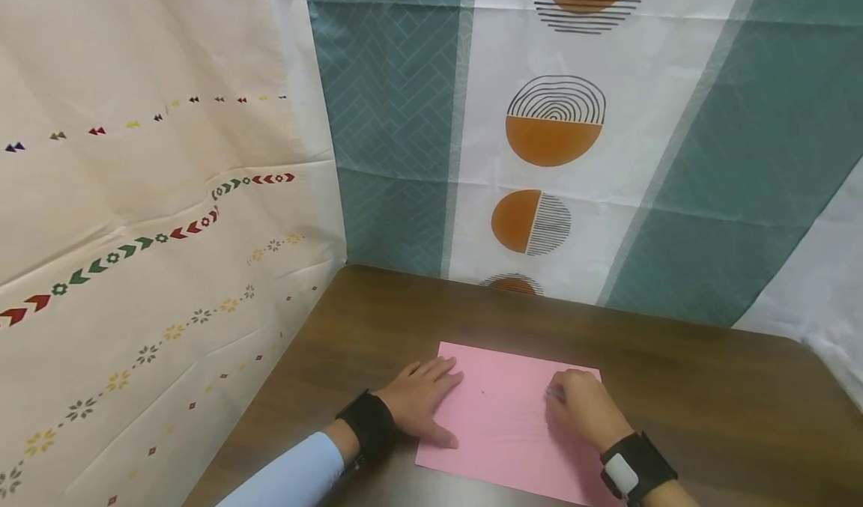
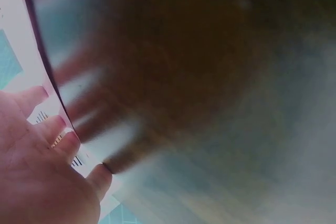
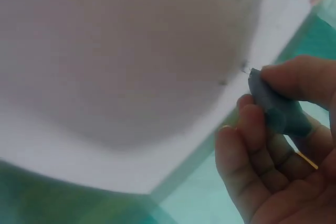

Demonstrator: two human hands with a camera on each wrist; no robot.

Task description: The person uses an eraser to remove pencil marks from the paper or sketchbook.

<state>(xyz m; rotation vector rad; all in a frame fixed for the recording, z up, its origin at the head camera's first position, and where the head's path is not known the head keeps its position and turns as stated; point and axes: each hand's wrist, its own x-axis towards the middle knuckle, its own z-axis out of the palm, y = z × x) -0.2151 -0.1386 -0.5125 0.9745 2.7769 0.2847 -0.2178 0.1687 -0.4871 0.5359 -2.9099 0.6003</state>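
A pink sheet of paper (image 1: 506, 417) lies on the brown table. My left hand (image 1: 421, 402) rests on its left edge with fingers spread and straight; the left wrist view shows these fingertips (image 2: 68, 142) at the paper's edge. On the right part of the sheet, my right hand (image 1: 585, 410) pinches a small grey eraser (image 3: 278, 106) between thumb and curled fingers. One end of the eraser meets the paper, and dark crumbs (image 3: 223, 83) lie beside it. In the head view the fingers hide most of the eraser.
The wooden table (image 1: 398, 312) runs back to a green and white patterned curtain (image 1: 398, 117). A cream cloth (image 1: 168, 327) with printed motifs hangs along the left side. Each wrist wears a black band (image 1: 369, 423).
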